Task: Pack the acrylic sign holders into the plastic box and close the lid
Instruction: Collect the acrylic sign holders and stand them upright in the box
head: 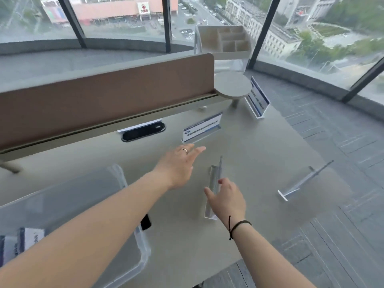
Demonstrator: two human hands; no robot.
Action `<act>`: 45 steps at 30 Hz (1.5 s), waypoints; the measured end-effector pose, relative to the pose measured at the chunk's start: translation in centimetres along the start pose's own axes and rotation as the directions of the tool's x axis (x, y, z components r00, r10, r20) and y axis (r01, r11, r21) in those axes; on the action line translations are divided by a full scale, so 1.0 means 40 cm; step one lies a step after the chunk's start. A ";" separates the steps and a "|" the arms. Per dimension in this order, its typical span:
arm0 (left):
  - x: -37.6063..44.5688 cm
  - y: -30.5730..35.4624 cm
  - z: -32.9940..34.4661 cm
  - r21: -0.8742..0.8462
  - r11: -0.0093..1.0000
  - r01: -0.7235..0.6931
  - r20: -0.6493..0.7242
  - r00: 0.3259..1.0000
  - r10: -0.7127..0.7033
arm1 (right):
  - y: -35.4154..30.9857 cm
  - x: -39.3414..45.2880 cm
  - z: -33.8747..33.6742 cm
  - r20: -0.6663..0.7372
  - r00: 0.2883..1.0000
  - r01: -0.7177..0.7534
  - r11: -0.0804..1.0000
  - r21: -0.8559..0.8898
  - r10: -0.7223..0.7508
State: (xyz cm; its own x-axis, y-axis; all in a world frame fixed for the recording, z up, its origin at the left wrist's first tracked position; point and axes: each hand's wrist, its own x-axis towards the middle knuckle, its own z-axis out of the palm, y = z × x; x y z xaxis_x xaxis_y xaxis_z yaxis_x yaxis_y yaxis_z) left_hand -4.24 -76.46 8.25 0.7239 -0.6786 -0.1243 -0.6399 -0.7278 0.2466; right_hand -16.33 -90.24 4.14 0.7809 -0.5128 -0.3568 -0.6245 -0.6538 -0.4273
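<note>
Two hands reach out together: the left hand (180, 165) is spread open toward the printed sign holder (202, 128), and the right hand (226, 199) curls around a clear holder (214, 185), probably to save trips to the plastic box (87, 196) at left. Pale grey tabletop (259, 146), brown divider (104, 96), and curved windows (124, 15) high above a street.

We can read no text here. Two sign holders (202, 127) (257, 97) beyond the cable port (143, 129) carry blue-bordered printed cards, and the distant building (116, 7) a red logo sign (143, 8), all too blurred.
</note>
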 end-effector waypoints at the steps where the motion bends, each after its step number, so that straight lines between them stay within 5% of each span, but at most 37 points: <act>1: 0.027 0.024 0.012 0.026 1.000 -0.006 0.037 0.999 0.005 | 0.012 0.007 0.008 0.030 1.000 -0.009 1.000 0.001 0.009; 7: 0.124 0.111 0.089 0.156 0.987 -0.035 0.196 0.981 0.004 | 0.078 0.049 0.015 0.043 0.998 0.047 0.996 0.070 -0.050; 22: 0.082 0.108 0.151 0.261 0.961 0.086 0.384 0.905 -0.185 | 0.231 0.140 -0.034 0.097 0.977 0.207 0.949 -0.238 -0.189; 30: 0.002 0.037 0.047 -0.030 0.986 0.166 0.066 0.984 -0.164 | 0.132 0.100 -0.126 0.052 0.921 0.387 0.893 -0.229 -0.386; 35: -0.112 -0.030 -0.062 -0.270 0.956 0.114 -0.251 0.950 -0.184 | 0.015 0.024 -0.180 -0.029 0.818 0.559 0.805 -0.200 -0.575; 45: -0.427 -0.226 -0.281 -0.286 0.937 0.200 -0.342 0.892 -0.295 | -0.298 -0.169 -0.161 -0.001 0.604 0.788 0.598 -0.145 -0.797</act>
State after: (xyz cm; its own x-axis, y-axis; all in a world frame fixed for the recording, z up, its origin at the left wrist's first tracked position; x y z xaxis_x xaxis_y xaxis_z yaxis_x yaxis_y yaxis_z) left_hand -7.94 -57.17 18.96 0.9228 -0.3570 0.1451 -0.3811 -0.7892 0.4816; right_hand -14.10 -82.57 16.99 0.9695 0.2107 0.1255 0.2443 -0.8760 -0.4158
